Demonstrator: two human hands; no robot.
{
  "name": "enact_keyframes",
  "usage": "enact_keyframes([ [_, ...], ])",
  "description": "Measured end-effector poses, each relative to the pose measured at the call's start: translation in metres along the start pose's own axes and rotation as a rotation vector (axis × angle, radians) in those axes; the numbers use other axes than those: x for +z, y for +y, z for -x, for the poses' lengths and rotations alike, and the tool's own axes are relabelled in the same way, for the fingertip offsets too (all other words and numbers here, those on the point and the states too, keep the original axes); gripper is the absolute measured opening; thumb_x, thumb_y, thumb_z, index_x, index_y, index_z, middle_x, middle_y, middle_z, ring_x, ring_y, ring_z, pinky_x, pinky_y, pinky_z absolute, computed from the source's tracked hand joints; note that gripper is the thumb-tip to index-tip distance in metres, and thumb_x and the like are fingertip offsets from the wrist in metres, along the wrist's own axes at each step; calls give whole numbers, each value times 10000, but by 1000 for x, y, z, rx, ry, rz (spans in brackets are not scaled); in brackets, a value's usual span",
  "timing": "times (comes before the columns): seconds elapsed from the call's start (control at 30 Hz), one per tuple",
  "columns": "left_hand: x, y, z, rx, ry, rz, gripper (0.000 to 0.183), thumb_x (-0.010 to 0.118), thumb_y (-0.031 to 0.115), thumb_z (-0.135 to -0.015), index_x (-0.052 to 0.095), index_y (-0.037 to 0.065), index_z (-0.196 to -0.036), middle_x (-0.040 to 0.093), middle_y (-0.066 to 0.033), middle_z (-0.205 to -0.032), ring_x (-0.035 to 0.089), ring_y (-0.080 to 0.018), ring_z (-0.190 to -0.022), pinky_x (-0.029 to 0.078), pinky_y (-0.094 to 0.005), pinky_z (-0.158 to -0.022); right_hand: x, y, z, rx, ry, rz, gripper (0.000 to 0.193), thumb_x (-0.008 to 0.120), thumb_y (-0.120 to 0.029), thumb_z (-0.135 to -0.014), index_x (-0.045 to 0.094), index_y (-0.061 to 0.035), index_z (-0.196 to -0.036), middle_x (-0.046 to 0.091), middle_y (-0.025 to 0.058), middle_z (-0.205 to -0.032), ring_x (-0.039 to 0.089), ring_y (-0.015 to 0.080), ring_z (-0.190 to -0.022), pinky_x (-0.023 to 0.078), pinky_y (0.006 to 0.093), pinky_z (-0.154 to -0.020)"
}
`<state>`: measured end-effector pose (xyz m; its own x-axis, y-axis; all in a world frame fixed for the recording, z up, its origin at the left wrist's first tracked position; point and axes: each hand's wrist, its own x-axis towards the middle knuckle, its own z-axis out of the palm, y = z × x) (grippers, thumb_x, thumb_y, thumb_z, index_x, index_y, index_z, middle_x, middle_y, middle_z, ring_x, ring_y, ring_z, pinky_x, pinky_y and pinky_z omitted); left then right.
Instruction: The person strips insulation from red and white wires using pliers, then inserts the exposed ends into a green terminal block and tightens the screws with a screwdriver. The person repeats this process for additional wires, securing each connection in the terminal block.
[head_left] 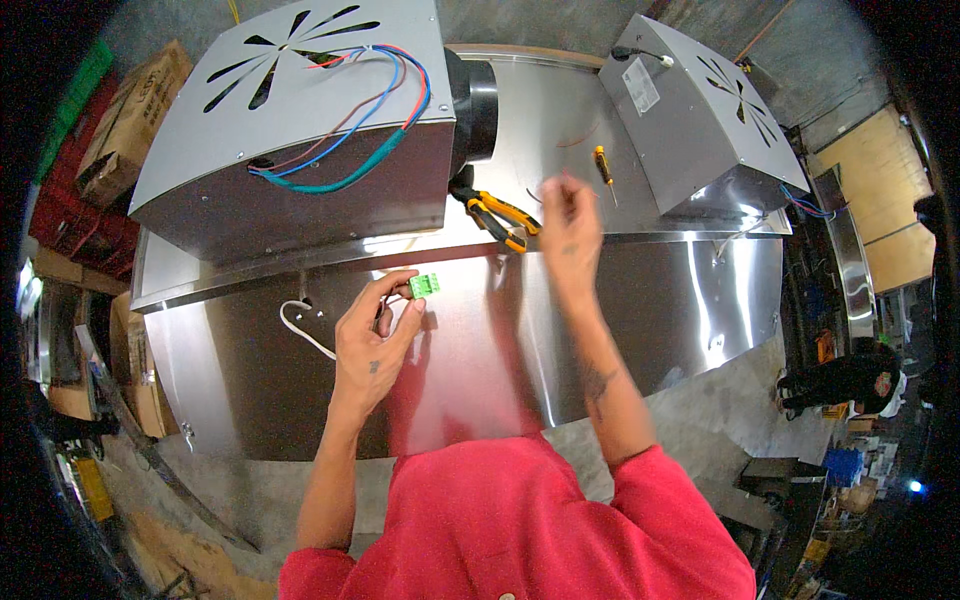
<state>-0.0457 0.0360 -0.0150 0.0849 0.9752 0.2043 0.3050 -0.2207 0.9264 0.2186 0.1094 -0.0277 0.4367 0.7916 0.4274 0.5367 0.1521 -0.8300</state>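
A small green terminal block sits pinched between the thumb and fingertips of my left hand, above the front steel panel. Dark wire shows by the curled fingers behind the block. My right hand is raised over the steel surface, smeared by motion; its fingers look bent, and I cannot make out whether they hold anything. Just left of it lie pliers with orange and black handles. Beyond it, to the right, rests a screwdriver with a yellow and black handle. A thin reddish wire lies nearby.
A large grey metal housing stands at left, with blue, red and green-sleeved wires hanging over it. Another grey housing stands at right. A white cable leaves the front panel. Cardboard boxes are at far left.
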Motion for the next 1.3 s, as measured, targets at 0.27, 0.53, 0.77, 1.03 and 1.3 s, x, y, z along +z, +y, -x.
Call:
enact_keyframes([
  [0.27, -3, 3, 0, -44, -86, 69, 377, 757, 89, -961, 703, 44, -1332, 680, 6, -1026, 386, -40, -673, 359, -227, -593, -60, 180, -138, -255, -116, 802, 306, 653, -83, -949, 620, 15, -1237, 675, 295, -1120, 651, 505, -1060, 524, 556, -954],
  [0.53, -8, -1, 4, -28, -83, 8, 355, 765, 86, -948, 715, 59, -1298, 690, -12, -1022, 418, -66, -647, 399, -250, -593, -46, -18, -78, -16, -172, 37, 606, 611, -62, -1022, 435, -114, -1600, 624, 196, -1144, 677, 303, -1058, 615, 430, -867],
  [0.77, -6, -7, 3, -160, -135, 65, 370, 768, 139, -974, 704, 34, -1323, 648, 39, -963, 414, -34, -674, 385, -236, -596, -4, -87, 47, 9, -376, -650, 713, 628, -51, -1050, 268, -91, -1665, 507, 137, -1233, 642, 192, -1013, 630, 375, -899],
  [1.03, -6, -5, 4, -186, -129, 128, 381, 770, 112, -962, 693, 49, -1330, 650, 49, -996, 417, -43, -750, 383, -219, -684, 21, -85, 73, -79, -357, -757, 664, 611, 14, -1046, 268, -62, -1610, 535, 196, -1309, 647, 238, -1111, 630, 402, -952],
  [1.3, -7, 0, 4, -166, -126, 109, 370, 771, 122, -959, 698, 47, -1314, 671, 42, -1036, 431, -41, -764, 390, -217, -692, 20, -84, 73, -123, -348, -718, 646, 612, 16, -1048, 276, -61, -1594, 579, 214, -1310, 655, 248, -1136, 626, 376, -943],
])
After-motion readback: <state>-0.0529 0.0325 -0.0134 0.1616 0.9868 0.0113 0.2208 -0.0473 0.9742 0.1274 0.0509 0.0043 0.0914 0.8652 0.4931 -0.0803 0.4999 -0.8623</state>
